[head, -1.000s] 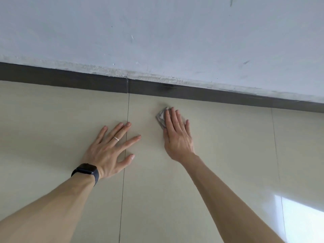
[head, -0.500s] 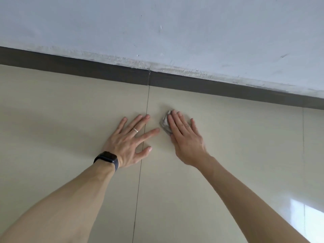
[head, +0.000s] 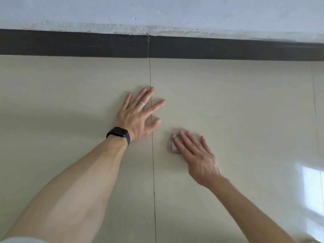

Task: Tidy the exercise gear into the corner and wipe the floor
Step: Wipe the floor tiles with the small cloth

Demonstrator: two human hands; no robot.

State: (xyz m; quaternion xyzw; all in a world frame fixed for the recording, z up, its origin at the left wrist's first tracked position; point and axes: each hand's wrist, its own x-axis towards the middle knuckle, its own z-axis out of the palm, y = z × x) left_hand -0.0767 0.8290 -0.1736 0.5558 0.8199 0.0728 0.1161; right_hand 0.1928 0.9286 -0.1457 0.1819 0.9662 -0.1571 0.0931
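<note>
- Pressing flat on the glossy beige floor tiles (head: pixel 70 93), the left hand (head: pixel 138 116) lies across the grout line (head: pixel 152 163). Its palm and outer fingers are left of the line, and the index finger and thumb tip reach over to the right of it.
- Left fingers: straight, spread wide, grasping nothing.
- A black smartwatch (head: pixel 119 133) sits on the left wrist, left of the grout line. A silver ring (head: pixel 142 103) is on the ring finger, just left of the line.
- The right hand (head: pixel 194 155) is right of the grout line and apart from it, nearer the camera along the line than the left hand. It is slightly motion-blurred.
- Right fingers: extended and laid flat on top of a small crumpled greyish cloth (head: pixel 172 146), pressing it onto the tile and not curled round it.
- Only the left edge of the cloth shows from under the fingertips. It is near the right side of the grout line, not touching it.
- A dark brown skirting board (head: pixel 70 43) crosses the far end of the grout line. The board's own joint sits where the line meets it.
- A white wall (head: pixel 210 9) rises beyond the board, with a scuffed, patchy lower edge.
- A bright window reflection (head: pixel 311 188) lies on the tile well to the right of the grout line.
- An edge of white sleeve (head: pixel 17 240) shows well to the left of the line, at the near corner.
</note>
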